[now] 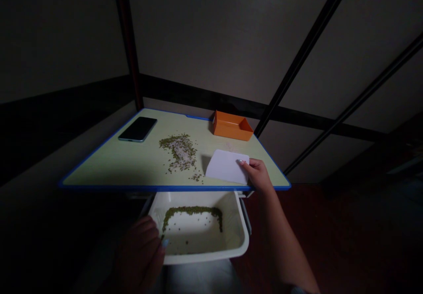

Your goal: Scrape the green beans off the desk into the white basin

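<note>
My right hand [259, 173] grips a thin white scraper [226, 166] by its right end, with the thumb on top. The scraper is held low over the right front of the table, and its left edge faces a few stray green beans. Farther left, a loose pile of small green beans [185, 144] mixed with whitish grains is spread over the tabletop [112, 161]. My left hand [142, 250], dim in shadow, is closed at the left front corner of a white drawer [211, 255] below the table edge. Green beans line the drawer's far and side walls inside.
A black-screened phone [138, 129] lies at the table's back left. An orange open box [233, 126] stands at the back right. A blue rim [178, 188] runs round the tabletop. Panelled walls rise behind and to the left.
</note>
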### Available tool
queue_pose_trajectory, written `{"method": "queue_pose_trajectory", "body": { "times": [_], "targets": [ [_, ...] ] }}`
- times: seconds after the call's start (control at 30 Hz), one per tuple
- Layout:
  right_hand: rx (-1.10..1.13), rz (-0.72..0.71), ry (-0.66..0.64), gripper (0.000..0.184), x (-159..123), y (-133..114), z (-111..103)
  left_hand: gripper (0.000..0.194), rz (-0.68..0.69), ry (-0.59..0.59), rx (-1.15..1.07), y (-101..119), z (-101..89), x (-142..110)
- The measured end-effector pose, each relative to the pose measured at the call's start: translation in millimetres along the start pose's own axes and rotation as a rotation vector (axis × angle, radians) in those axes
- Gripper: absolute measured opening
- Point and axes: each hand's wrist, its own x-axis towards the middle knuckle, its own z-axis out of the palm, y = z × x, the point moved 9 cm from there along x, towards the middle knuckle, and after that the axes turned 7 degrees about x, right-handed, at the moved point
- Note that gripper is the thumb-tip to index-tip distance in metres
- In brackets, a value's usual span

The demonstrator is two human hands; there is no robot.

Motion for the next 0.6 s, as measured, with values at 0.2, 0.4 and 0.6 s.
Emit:
{"method": "queue_pose_trajectory", "body": {
  "times": [0.2,0.4,0.6],
  "targets": [
    [-0.028,0.006,0.023,0.05,0.4,-0.2,0.0,0.015,0.011,0.021,-0.001,-0.5,-1.4,-5.2],
    [-0.071,-0.027,-0.007,0.047,1.5,-0.7,1.7,0.015,0.015,0.037,0.001,2.9,-2.6,-0.9],
    [-0.032,0.0,-0.015,0.047,0.8,2.5,1.1,0.018,-0.002,0.022,-0.025,3.4,-3.2,5.0]
  ]
}}
